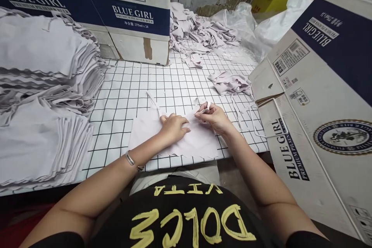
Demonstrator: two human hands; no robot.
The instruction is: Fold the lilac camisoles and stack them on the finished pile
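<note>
A pale lilac fabric piece (200, 143) with thin straps lies flat near the table's front edge. On its upper part rests my left hand (173, 128), fingers curled and thumb close to the forefinger, gripping the cloth at a fold. Just to the right, my right hand (213, 118) is closed in a pinch at the piece's upper edge. In it is what looks like a pair of small thread snips (204, 111), with a white loop around a finger; the fingers partly hide it. A narrow strap (153, 100) sticks out beyond my left hand.
Tall stacks of similar fabric pieces (31, 139) fill the left side. A beer carton (139, 42) stands behind, another carton (314, 85) at right. Loose scraps (203, 31) and clear plastic (244, 23) lie at the back, a crumpled scrap bundle (231, 82) nearer on the checked cloth (116, 97).
</note>
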